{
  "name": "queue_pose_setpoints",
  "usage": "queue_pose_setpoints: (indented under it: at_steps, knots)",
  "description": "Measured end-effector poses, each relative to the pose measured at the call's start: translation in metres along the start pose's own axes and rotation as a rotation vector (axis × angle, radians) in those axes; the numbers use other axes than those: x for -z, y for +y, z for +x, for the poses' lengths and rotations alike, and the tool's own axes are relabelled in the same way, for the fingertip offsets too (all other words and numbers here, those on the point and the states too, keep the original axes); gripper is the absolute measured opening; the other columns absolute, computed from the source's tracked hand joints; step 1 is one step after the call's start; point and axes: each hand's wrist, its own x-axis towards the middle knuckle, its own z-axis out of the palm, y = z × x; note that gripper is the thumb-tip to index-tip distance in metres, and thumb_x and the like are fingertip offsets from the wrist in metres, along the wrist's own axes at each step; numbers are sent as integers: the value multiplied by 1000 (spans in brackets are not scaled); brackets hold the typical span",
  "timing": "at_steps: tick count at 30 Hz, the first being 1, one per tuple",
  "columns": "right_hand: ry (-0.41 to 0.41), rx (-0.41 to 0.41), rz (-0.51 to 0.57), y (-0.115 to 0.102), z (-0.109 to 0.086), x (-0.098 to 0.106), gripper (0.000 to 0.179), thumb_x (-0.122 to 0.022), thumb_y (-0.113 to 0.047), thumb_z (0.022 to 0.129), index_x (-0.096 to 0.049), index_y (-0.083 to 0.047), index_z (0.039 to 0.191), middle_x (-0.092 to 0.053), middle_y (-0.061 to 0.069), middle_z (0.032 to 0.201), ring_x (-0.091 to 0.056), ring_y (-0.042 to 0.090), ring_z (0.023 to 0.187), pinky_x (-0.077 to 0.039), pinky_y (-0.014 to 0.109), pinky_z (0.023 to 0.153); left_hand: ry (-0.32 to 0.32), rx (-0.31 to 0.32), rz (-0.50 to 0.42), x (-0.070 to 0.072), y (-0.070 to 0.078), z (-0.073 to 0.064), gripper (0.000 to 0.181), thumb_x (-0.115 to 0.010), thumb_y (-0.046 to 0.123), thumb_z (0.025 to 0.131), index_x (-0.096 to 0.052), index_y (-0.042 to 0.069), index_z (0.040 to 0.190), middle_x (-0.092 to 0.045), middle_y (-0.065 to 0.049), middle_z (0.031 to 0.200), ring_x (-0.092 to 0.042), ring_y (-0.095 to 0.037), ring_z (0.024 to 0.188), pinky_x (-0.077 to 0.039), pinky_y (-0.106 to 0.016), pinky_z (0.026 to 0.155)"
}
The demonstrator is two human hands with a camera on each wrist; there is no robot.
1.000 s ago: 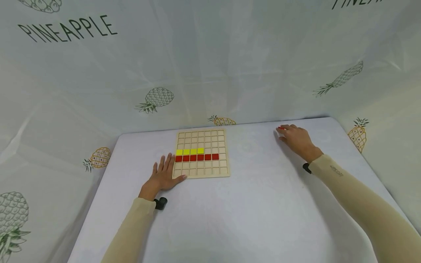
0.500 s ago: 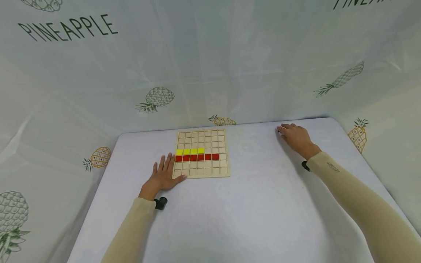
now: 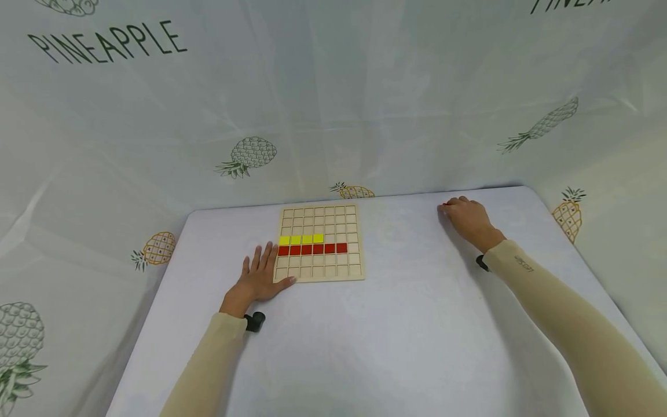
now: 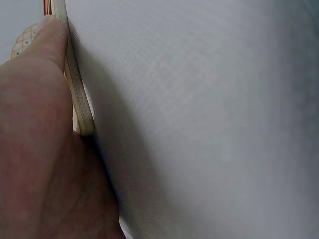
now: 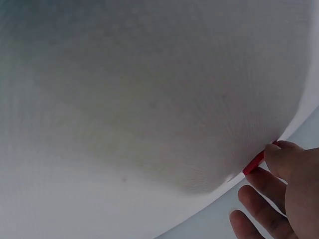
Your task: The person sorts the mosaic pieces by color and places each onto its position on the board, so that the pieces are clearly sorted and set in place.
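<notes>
A wooden grid board (image 3: pixel 361 249) lies left of centre on the table in the head view. Across it run a row of several red square tiles (image 3: pixel 318 249) and, just behind, a shorter row of yellow tiles (image 3: pixel 307 238). My left hand (image 3: pixel 257 281) rests with spread fingers at the board's left side, its thumb over the near left corner. In the left wrist view the thumb lies along the board's edge (image 4: pixel 76 87). My right hand (image 3: pixel 471 222), at the far right of the table, pinches a small red tile (image 5: pixel 254 164) between thumb and fingers.
A white covered table (image 3: pixel 365 341) carries the board. Behind its far edge hangs a pale curtain (image 3: pixel 417 104) printed with pineapples. Black wrist cameras sit on both wrists, below tan sleeves.
My right hand has shifted very slightly left, and its fingers have moved around the red tile. The left hand and the tiles on the board stay put.
</notes>
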Motion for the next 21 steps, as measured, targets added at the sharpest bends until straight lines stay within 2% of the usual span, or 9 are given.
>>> queue_pose_setpoints:
  at_steps: [7, 14, 21]
  knots:
    - [54, -18, -3, -2, 1, -1, 22, -69, 7, 96, -81, -3, 111, -74, 21, 104, -67, 43, 98, -60, 57, 77, 0, 1, -2, 1, 1, -1, 110, -59, 60, 99, 3, 0, 168, 8, -21, 177, 13, -45, 162, 9, -67, 126]
    - [40, -3, -3, -13, 2, 1, 23, -70, 7, 96, -81, -3, 113, -75, 21, 106, -67, 42, 98, -61, 56, 77, 12, -2, -3, 1, -1, -1, 110, -60, 60, 99, 2, 0, 168, 7, -22, 177, 12, -45, 162, 8, -67, 126]
    - [114, 75, 50, -38, 0, 2, 23, -76, 5, 93, -81, -4, 113, -76, 18, 107, -68, 39, 97, -61, 53, 78, 22, -1, -8, -5, -3, 1, 111, -62, 60, 98, 1, 1, 169, 6, -21, 177, 11, -45, 162, 9, -68, 125]
